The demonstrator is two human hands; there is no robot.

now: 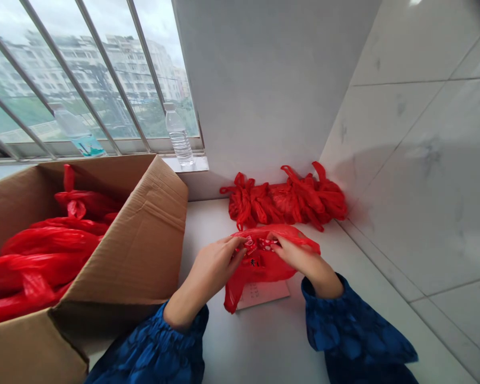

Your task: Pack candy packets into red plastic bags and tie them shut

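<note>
A thin red plastic bag (272,272) lies spread open on the white surface, its handle trailing to the lower left. Over its mouth, my left hand (214,266) pinches a small red packet with white print (250,244). My right hand (298,257) has its fingers closed on another red packet with white print (268,244). Dark characters show on something red (256,262) inside the bag. Partly under the bag is a pale card with faint print (264,293).
Bunched, tied red bags (284,202) lie against the back wall. At left stands an open cardboard box (144,240) holding several filled red bags (52,245). Two water bottles, one clear (179,136) and one with a blue label (80,130), stand by the barred window.
</note>
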